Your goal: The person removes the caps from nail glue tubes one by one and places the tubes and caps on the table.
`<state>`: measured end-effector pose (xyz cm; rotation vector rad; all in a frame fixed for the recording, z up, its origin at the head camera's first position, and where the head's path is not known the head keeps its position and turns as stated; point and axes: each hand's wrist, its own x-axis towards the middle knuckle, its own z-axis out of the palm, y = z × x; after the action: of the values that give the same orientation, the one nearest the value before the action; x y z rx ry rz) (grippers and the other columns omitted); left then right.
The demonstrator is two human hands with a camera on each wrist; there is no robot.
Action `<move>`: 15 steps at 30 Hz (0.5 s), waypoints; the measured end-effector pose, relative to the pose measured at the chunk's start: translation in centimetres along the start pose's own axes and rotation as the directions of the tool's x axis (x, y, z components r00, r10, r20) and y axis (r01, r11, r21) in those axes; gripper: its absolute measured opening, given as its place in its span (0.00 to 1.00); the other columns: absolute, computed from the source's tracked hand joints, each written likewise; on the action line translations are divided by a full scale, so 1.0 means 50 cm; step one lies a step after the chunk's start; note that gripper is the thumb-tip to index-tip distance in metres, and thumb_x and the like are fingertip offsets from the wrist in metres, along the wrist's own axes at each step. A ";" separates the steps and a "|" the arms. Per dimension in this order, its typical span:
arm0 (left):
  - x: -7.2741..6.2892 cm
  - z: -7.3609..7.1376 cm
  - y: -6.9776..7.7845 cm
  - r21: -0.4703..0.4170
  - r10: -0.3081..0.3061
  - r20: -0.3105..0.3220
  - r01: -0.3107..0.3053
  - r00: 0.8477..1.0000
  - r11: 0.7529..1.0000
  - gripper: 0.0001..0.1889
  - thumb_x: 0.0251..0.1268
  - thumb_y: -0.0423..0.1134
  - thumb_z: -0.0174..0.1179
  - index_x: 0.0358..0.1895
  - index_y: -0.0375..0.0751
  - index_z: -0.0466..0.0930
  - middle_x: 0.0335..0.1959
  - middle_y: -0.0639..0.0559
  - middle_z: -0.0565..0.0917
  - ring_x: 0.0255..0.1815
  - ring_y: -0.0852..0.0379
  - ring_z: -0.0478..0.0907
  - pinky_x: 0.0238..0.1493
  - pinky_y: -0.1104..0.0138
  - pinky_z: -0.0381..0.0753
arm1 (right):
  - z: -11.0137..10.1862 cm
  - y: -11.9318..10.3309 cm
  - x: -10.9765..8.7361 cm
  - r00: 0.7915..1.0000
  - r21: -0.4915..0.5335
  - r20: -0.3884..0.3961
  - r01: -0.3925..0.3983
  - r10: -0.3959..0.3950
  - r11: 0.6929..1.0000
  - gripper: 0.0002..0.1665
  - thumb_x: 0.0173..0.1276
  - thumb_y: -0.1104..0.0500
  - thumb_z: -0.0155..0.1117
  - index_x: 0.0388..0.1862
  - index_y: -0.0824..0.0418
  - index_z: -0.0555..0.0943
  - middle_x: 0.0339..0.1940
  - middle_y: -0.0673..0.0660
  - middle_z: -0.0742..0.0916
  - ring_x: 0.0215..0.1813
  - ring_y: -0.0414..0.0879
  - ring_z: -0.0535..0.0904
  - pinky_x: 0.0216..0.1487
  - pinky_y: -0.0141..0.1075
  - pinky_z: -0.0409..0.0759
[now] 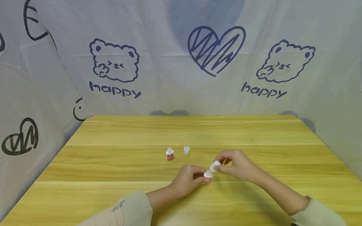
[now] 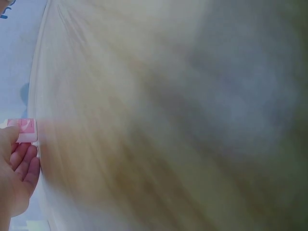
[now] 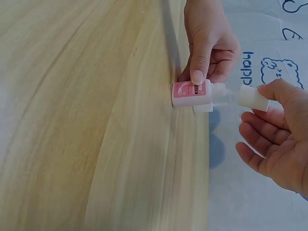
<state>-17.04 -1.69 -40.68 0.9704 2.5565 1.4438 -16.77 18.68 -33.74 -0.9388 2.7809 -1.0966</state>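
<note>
My left hand (image 1: 185, 180) pinches a small bottle (image 1: 208, 178) with a pink label, upright on the table, between thumb and fingers. A translucent nozzle tops this uncapped bottle. Just above and right of the nozzle, my right hand (image 1: 238, 166) holds a white cap (image 1: 215, 166) between thumb and fingers, tilted and apart from the bottle. In the right wrist view the cap (image 3: 253, 98) faces the nozzle (image 3: 220, 91) across a small gap. At the left wrist view's edge, only part of the bottle (image 2: 25, 127) and hand show.
Farther back on the wooden table (image 1: 113, 169) stands a second pink-labelled bottle (image 1: 169, 154), its nozzle bare. To its right, another white cap (image 1: 186, 151) stands with a thin pin pointing up. A printed cloth (image 1: 164, 69) hangs behind the table.
</note>
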 end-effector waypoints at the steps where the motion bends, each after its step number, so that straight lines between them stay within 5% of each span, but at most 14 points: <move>1: 0.000 0.000 0.000 -0.002 -0.001 0.001 0.001 1.000 1.000 0.09 0.55 0.35 0.64 0.37 0.33 0.84 0.34 0.43 0.87 0.32 0.61 0.83 0.34 0.82 0.78 | 0.001 -0.001 0.002 1.000 -0.003 0.005 0.000 0.000 1.000 0.04 0.60 0.60 0.66 0.32 0.61 0.82 0.30 0.50 0.86 0.33 0.33 0.76 0.38 0.30 0.80; 15: -0.002 -0.001 0.002 -0.020 0.009 0.000 -0.009 1.000 1.000 0.12 0.55 0.39 0.64 0.38 0.34 0.85 0.36 0.43 0.87 0.37 0.56 0.85 0.38 0.82 0.78 | 0.021 -0.013 0.018 0.995 -0.073 0.096 0.001 0.006 0.997 0.02 0.57 0.61 0.67 0.29 0.56 0.82 0.30 0.44 0.85 0.36 0.37 0.76 0.42 0.40 0.80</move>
<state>-16.93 -1.76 -40.60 0.9803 2.5356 1.4690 -16.92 17.19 -33.93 -0.9670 2.7609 -0.9288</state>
